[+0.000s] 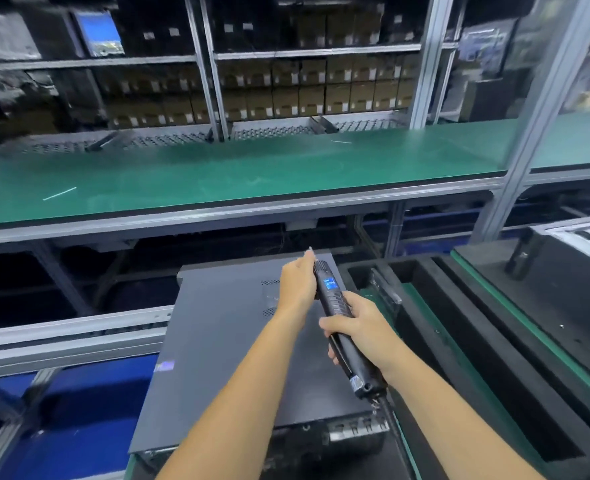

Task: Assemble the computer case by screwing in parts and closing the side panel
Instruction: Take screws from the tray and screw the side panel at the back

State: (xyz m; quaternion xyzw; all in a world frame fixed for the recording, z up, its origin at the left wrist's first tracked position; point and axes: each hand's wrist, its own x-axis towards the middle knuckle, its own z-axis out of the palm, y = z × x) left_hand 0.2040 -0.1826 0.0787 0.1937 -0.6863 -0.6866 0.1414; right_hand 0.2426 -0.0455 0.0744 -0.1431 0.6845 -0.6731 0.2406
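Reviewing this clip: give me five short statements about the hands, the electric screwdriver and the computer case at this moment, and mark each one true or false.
1. The right hand grips the body of the electric screwdriver. True.
2. The left hand lies flat on the green bench mat. False: it is up at the screwdriver's tip end, fingers by the bit.
3. The screwdriver has a small lit blue display. True.
4. The computer case lies with its side panel off and its inside showing. False: a closed dark panel faces up.
5. The screwdriver points toward the person. False: its tip points away, toward the case's far edge.
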